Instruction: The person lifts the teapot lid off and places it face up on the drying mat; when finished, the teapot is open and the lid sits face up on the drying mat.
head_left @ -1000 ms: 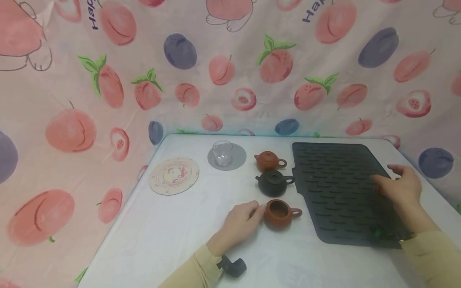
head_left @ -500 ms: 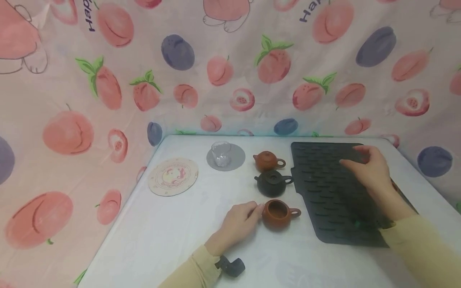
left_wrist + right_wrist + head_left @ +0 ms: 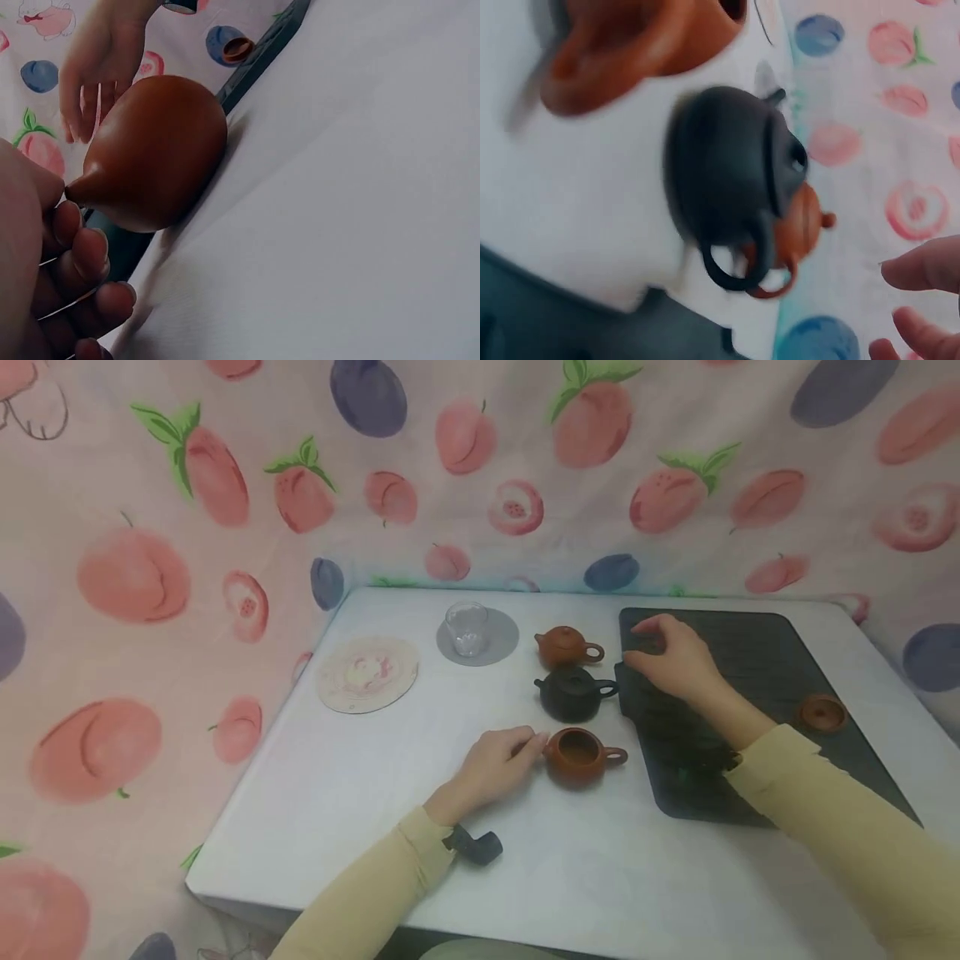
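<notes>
Left hand (image 3: 491,768) at frame centre, fingers loosely curled, tips touching the spout of the lidless brown teapot (image 3: 579,757) on the worktop (image 3: 360,777); no grip visible. Right hand (image 3: 671,656), fingers relaxed and empty, over the upper left of the dark mat (image 3: 757,652), its sleeve hiding part. Right wrist view blurred; black teapot (image 3: 573,693) just beside the mat's edge.

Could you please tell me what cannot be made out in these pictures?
- Head view: the round coaster's print is blurred.
- Head view: the right hand hides part of the dark mat.
- Left wrist view: the open teapot's mouth faces away.
- Right wrist view: the black teapot is motion-blurred.
</notes>
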`<state>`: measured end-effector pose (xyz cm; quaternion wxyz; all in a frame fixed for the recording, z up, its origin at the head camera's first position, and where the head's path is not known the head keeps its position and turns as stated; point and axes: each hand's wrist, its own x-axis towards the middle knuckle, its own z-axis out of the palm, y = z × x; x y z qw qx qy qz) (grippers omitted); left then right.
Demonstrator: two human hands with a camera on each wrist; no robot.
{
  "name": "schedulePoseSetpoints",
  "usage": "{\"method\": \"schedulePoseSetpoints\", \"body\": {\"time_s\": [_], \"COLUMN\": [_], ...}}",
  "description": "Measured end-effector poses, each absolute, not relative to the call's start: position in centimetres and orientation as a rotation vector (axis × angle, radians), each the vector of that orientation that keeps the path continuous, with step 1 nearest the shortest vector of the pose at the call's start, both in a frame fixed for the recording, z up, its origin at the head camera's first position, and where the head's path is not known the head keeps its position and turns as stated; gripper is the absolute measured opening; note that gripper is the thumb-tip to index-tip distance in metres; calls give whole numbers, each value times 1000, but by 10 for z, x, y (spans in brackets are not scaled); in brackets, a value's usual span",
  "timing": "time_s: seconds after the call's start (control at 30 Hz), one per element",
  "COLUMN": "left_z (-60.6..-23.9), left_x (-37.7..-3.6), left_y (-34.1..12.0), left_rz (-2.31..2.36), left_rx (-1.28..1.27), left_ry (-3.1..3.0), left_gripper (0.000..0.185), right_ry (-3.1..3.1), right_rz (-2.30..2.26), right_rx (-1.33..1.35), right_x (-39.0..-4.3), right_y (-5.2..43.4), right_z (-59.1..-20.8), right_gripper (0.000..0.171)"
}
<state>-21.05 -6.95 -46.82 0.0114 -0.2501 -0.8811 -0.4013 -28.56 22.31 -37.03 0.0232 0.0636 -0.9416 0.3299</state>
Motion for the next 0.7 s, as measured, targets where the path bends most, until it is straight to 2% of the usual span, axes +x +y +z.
{"method": "schedulePoseSetpoints", "body": {"time_s": [0.27,0.47,0.7], "left_z": [-461,-455,-450], "left_x": [-229,-265,-298], "left_y": [-71,-69,-62], "left_rz": [-1308,-1450,-1474], "left_rx": [-741,-690,-486], "left_ry": [-2736,-2775,-2871], "left_gripper": [42,45,52], "right_ry": [-3026,-3039,-3049], "right_rz": [1003,890,772], "right_rx": [393,525,630], "right_x": [-290,-292,-291], "right_y": [201,191,177], "right_z": [-379,-377,-378], "right_gripper": [42,38,40]}}
